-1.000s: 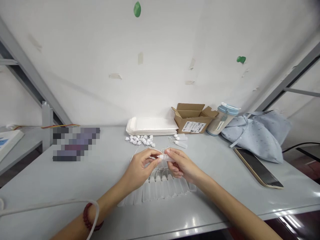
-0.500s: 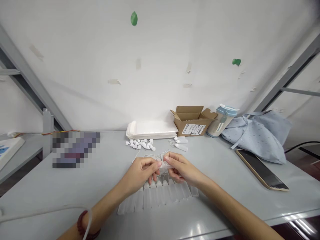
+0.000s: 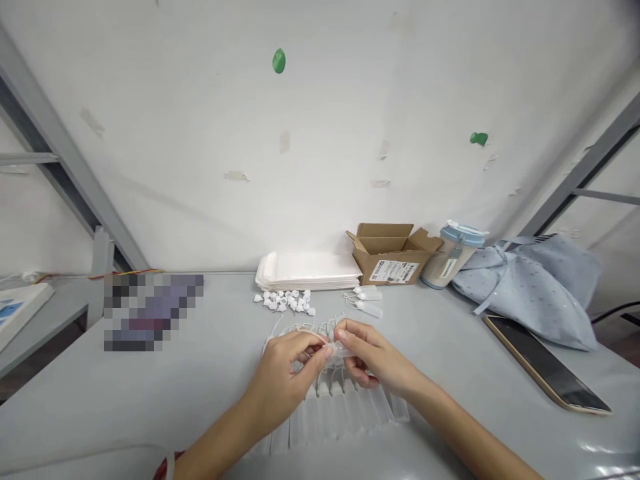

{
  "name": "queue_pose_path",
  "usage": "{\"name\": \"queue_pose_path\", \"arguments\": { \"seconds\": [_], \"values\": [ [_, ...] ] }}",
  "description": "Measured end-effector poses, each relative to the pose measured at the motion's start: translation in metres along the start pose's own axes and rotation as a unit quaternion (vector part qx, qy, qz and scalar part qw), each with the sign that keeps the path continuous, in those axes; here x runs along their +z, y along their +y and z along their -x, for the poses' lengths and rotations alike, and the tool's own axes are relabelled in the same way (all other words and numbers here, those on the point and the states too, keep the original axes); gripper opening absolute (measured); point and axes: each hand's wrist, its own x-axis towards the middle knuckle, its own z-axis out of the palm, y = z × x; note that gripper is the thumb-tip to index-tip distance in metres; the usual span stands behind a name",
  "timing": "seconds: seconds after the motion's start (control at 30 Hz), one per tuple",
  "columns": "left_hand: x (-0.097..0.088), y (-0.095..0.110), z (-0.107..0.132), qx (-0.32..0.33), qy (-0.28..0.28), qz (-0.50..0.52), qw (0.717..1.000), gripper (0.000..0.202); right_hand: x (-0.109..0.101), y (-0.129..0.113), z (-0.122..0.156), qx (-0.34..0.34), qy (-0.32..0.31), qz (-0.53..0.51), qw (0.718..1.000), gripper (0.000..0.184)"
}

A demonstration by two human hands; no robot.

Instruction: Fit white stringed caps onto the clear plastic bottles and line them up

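My left hand (image 3: 287,373) and my right hand (image 3: 373,353) meet over the middle of the table. A small translucent plastic tube (image 3: 342,351) lies between them, pinched at one end by my left thumb and forefinger and at the other by my right fingers. Thin white string shows near my left fingertips. Below my hands, a row of similar translucent tubes (image 3: 335,417) with white tops and strings lies side by side. Behind my fingers, more tubes with looped strings (image 3: 323,328) are partly hidden. The exact join at my fingertips is too small to make out.
Loose white caps (image 3: 285,301) lie in front of a stack of white padded envelopes (image 3: 310,272). Capped tubes (image 3: 370,308) rest beside them. Farther right stand an open cardboard box (image 3: 395,260), a tumbler (image 3: 450,257), a blue cloth bag (image 3: 530,293) and a phone (image 3: 545,363).
The whole scene sits lower in the picture as the camera tilts up slightly. My hands stay together on the tube, with small shifts of the fingers.
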Motion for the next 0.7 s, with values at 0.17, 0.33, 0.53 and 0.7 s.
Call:
{"name": "queue_pose_path", "arguments": {
  "seconds": [0.17, 0.33, 0.53, 0.7],
  "values": [
    [0.0006, 0.0007, -0.0013, -0.015, -0.029, -0.081, 0.996, 0.046, 0.0033, -0.0002, 0.0013, -0.005, 0.001, -0.008, 1.0, 0.034],
    [0.0018, -0.0035, 0.0012, 0.019, -0.011, -0.06, 0.998, 0.022, 0.0006, -0.0012, 0.0025, -0.01, -0.002, -0.01, 1.0, 0.033],
    [0.0009, -0.0066, 0.0034, 0.09, 0.036, -0.058, 0.994, 0.009, 0.0, -0.0024, 0.0032, -0.008, 0.001, -0.008, 1.0, 0.033],
    [-0.0007, -0.0003, 0.0011, 0.052, -0.003, -0.033, 0.998, 0.016, 0.0026, -0.0047, 0.004, -0.012, 0.001, -0.002, 1.0, 0.033]
  ]
}}
